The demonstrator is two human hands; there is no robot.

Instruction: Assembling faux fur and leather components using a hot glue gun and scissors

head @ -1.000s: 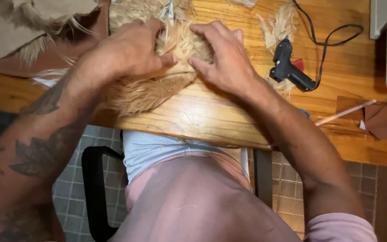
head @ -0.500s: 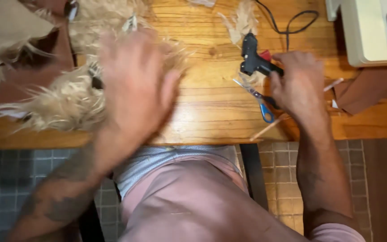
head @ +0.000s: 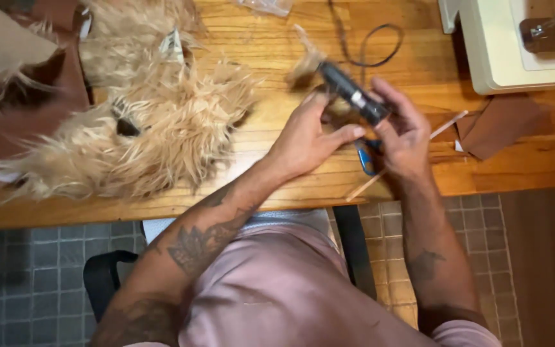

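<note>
My right hand [head: 405, 132] holds a black glue gun [head: 354, 93] lifted above the wooden table [head: 271, 45], its black cord [head: 367, 45] trailing to the back. My left hand [head: 306, 138] meets it from the left, fingers touching the gun's underside. A small tuft of tan fur [head: 304, 67] lies just behind the gun. A big shaggy piece of tan fake fur [head: 142, 128] lies on the left part of the table, apart from both hands. Blue-handled scissors [head: 366, 160] peek out under my hands.
A white sewing machine [head: 515, 45] stands at the back right, brown fabric scraps [head: 499, 132] in front of it. A thin stick [head: 448, 125] lies near the table's front edge. Brown fabric and more fur [head: 14, 58] sit at the far left. A black chair [head: 101, 279] is below.
My left hand has left the fur and moved right to the glue gun. My right hand has picked the gun up off the table. The view shifted left.
</note>
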